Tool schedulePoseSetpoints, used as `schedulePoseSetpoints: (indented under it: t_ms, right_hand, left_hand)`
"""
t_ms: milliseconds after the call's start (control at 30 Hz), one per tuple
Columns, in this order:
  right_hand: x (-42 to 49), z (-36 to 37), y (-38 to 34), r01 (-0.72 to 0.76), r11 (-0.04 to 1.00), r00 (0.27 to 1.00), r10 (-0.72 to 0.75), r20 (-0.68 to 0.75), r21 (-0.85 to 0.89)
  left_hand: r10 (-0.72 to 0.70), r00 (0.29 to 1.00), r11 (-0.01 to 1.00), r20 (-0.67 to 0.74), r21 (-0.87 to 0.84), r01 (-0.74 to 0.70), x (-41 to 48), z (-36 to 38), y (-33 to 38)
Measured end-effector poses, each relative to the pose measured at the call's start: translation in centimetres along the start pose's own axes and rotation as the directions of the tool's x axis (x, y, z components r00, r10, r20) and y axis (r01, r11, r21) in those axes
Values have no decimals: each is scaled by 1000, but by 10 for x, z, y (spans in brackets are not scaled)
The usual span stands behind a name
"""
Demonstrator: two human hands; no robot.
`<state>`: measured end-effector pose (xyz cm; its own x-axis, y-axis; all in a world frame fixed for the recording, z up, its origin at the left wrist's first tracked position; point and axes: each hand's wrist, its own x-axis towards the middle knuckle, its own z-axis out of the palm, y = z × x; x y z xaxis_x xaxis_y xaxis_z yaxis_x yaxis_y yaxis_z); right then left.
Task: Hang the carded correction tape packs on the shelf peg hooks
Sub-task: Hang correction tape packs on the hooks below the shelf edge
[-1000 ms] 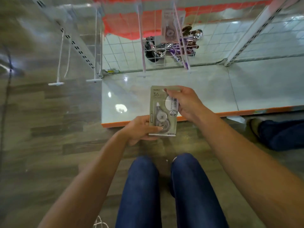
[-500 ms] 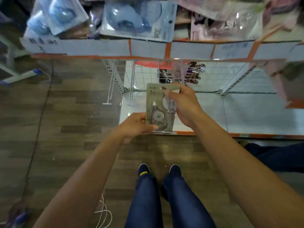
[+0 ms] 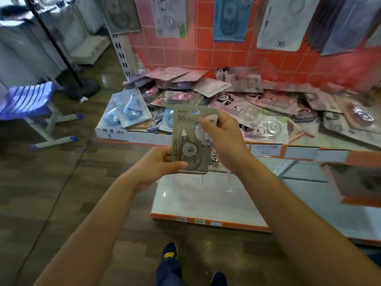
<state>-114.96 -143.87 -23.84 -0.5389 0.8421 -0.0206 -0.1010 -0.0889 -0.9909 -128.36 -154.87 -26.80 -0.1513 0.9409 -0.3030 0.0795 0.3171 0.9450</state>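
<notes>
We hold a grey correction tape pack (image 3: 185, 131) upright before us. Our left hand (image 3: 156, 164) pinches its lower left corner, thumb on the front, and our right hand (image 3: 224, 141) grips its right edge. Behind it, loose carded packs (image 3: 257, 116) lie heaped on the shelf (image 3: 299, 152).

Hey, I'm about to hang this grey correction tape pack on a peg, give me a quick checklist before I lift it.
1. Two-handed grip on the grey pack, left hand low, right hand high: ok.
2. Pack upright, printed front facing me: ok.
3. Card's top edge free of fingers: ok.
4. Hanging pack also marked 36 located, upper right: ok.
5. Free peg hook tip in sight: cannot tell, blurred.
</notes>
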Motion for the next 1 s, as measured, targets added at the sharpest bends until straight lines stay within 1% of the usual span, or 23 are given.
schedulePoseSetpoints:
  t_ms: [133, 333, 500, 633, 767, 867, 1000]
  right_hand:
    - [25, 21, -23, 59, 997, 998, -59, -14, 40]
    - [56, 67, -46, 99, 992, 995, -96, -38, 77]
    - [76, 100, -64, 181, 983, 983, -180, -47, 30]
    - [86, 125, -78, 226, 973, 973, -224, -52, 36]
    - [93, 150, -90, 283, 959, 959, -282, -36, 16]
    - [99, 166, -103, 334, 942, 943, -334, 8, -41]
    - [108, 188, -117, 409, 910, 913, -406, 46, -68]
  left_hand:
    - [76, 997, 996, 7, -56, -76, 8, -29, 29]
    - [185, 979, 982, -80, -24, -188, 16, -82, 52]
    - [264, 957, 963, -120, -18, -268, 18, -117, 68]
    - [300, 943, 951, -143, -30, -307, 19, -140, 76]
    - [383, 905, 923, -187, 28, -385, 15, -167, 84]
    - [451, 862, 889, -229, 35, -456, 9, -190, 94]
    - [535, 815, 843, -222, 88, -530, 3, -212, 106]
